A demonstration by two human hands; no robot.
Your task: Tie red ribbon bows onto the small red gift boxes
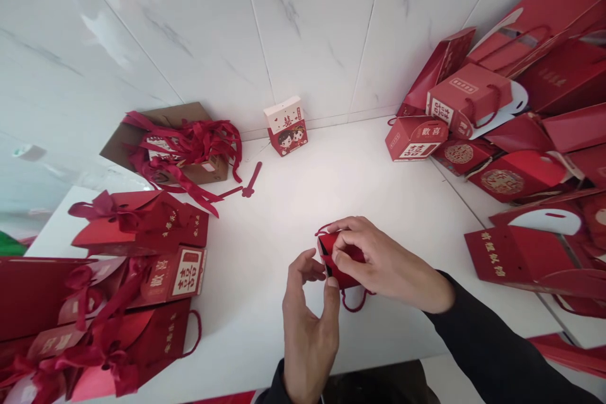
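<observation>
A small red gift box (345, 276) with dark red cord handles lies on the white table between my hands. My left hand (310, 322) grips its left edge, thumb on the near side and fingers curled at the far side. From the right, my right hand (386, 259) reaches over the box with thumb and index finger pinched at its upper flap. That hand covers much of the box, and a dark gap shows along its left edge. One cord handle (355, 308) loops out on the near side.
A cardboard box (208, 172) of red ribbons stands at the back left, with loose ribbon strips (252, 180) beside it. Ribbon-tied gift boxes (142, 227) crowd the left. A small printed box (287, 129) stands by the wall. More red boxes (416, 139) pile up on the right.
</observation>
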